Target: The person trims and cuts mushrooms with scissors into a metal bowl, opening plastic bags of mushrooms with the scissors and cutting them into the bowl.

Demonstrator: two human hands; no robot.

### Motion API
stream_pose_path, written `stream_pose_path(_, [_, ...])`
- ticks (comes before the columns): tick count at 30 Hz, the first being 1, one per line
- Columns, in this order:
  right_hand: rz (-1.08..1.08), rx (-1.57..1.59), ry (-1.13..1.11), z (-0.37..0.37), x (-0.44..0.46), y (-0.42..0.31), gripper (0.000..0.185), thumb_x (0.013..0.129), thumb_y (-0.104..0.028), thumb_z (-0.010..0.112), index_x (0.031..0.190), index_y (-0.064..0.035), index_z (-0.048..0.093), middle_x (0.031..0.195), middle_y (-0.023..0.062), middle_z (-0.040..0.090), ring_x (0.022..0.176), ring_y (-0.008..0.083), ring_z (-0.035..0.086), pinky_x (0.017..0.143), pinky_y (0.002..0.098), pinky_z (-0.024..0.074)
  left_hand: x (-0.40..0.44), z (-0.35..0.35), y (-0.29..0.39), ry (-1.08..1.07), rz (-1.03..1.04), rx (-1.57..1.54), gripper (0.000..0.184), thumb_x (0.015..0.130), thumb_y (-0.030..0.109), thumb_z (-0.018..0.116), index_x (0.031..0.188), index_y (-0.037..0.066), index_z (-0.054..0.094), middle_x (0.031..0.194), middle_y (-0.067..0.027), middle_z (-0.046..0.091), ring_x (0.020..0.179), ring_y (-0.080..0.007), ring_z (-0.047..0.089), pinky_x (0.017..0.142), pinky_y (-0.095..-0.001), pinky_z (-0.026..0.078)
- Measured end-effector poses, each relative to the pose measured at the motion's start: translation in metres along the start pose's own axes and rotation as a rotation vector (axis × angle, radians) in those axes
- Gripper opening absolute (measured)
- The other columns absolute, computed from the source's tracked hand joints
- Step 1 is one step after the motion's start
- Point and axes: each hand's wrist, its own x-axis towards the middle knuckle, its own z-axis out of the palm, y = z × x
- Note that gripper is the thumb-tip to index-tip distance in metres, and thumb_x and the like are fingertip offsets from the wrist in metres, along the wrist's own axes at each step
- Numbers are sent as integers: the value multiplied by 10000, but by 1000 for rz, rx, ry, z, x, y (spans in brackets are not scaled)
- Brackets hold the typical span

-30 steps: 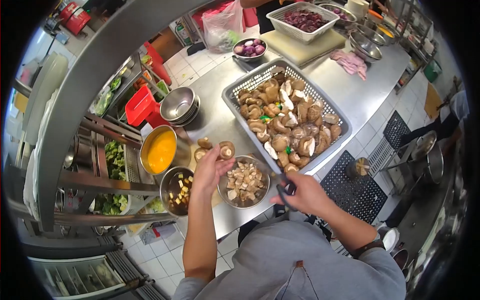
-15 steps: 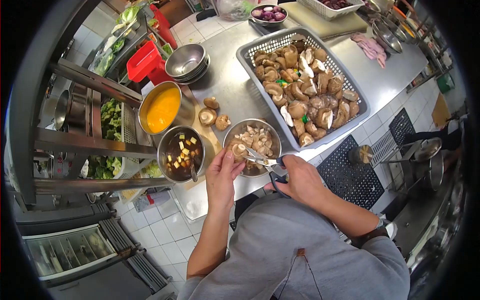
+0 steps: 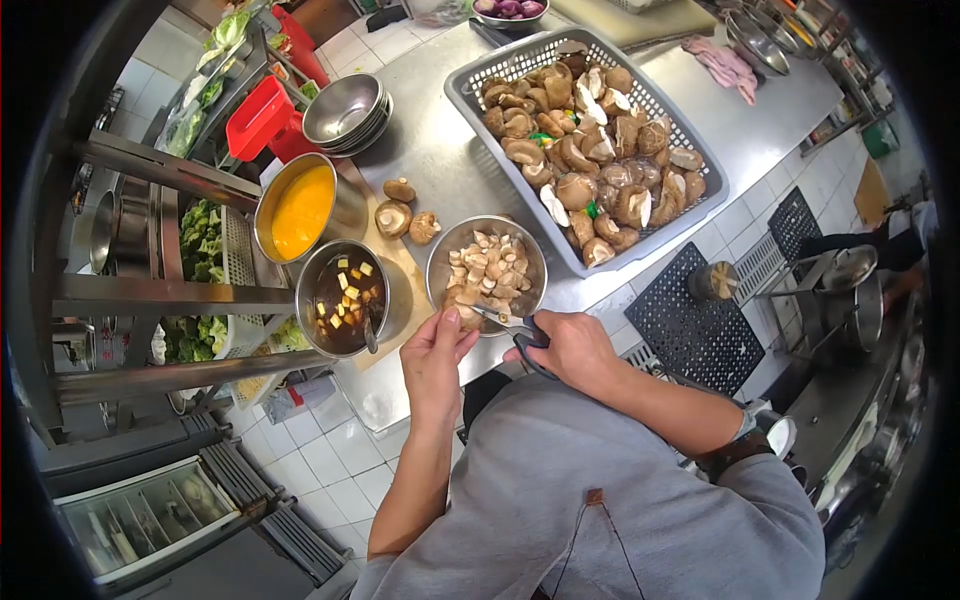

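Steel table: one basket, three loose mushrooms, one bowl of pieces. Left hand: fingers pinching one mushroom. Right hand: fingers gripping scissors.

White floor tiles at seven o'clock, steel rack at nine, gleaming worktop at one, black mat at three.

The gray plastic basket full of brown mushrooms sits on the silver metal table. Left of it and nearer is the round silver metal bowl — cut mushroom bits are in it. The left hand and the right hand are by its near side. Left of the bowl is the round metal pot of dark sauce — behind that, the round metal pot of yellow liquid.
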Motion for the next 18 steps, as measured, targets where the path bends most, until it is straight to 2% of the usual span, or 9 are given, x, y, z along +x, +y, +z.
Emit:
stream_pose_path(1, [4,3,0,-2,1,0,554,710,-476,758,747,40,561,622,183,585,571,352,597,588,436,493,1,-1,0,4,-6,21,337,954,187,550,1137,-95,582,981,-108,635,863,-144,625,801,-274,547])
stream_pose_path(3, [188,323,-308,-9,4,-1,536,774,-496,714,738,21,578,612,140,599,521,269,586,542,366,494,5,-3,-1,9,-14,42,335,957,187,543,1134,-94,584,980,-109,634,863,-143,624,799,-275,548])
stream_pose_path(4, [188,323,-307,-7,3,1,536,774,-496,714,738,21,578,612,140,599,521,269,586,542,366,494,9,-6,-3,-1,-19,60,329,959,182,534,1142,-89,582,982,-107,635,866,-142,624,797,-273,548])
stream_pose_path(6, [513,1077,-623,-6,3,11,525,818,-520,670,771,-1,605,634,82,611,517,173,574,519,283,479,15,-8,-3,-9,-14,71,325,962,176,525,1149,-83,580,984,-105,635,870,-142,624,795,-270,548])
stream_pose_path(7, [497,1179,-668,-8,2,15,535,813,-555,660,814,-21,621,696,54,621,583,96,571,545,223,466,17,-10,-3,-17,-5,82,328,964,174,518,1173,-74,569,997,-103,635,877,-141,625,790,-265,546])
stream_pose_path(8, [493,1177,-671,-11,1,19,535,813,-555,660,814,-21,621,696,54,621,583,96,571,545,223,466,17,-11,-3,-26,2,95,334,965,171,512,1198,-64,559,1010,-101,635,884,-141,625,785,-259,544])
stream_pose_path(11, [251,621,-574,-20,3,27,640,749,-611,691,870,13,620,769,72,613,696,141,570,633,274,466,19,-13,5,-52,53,119,335,970,182,501,1214,-43,548,1067,-107,636,913,-148,628,832,-283,526])
stream_pose_path(14, [193,435,-611,-34,8,17,675,727,-629,699,875,24,613,754,74,600,698,180,567,654,312,457,8,-6,18,-51,114,195,346,966,159,509,1242,-48,531,1092,-115,637,936,-148,632,814,-266,526])
stream_pose_path(18, [152,439,-621,-39,14,11,674,723,-632,702,865,21,610,739,75,592,700,185,557,654,316,450,1,3,18,-82,154,263,375,953,137,531,1269,-65,506,1097,-125,629,915,-136,624,774,-262,539])
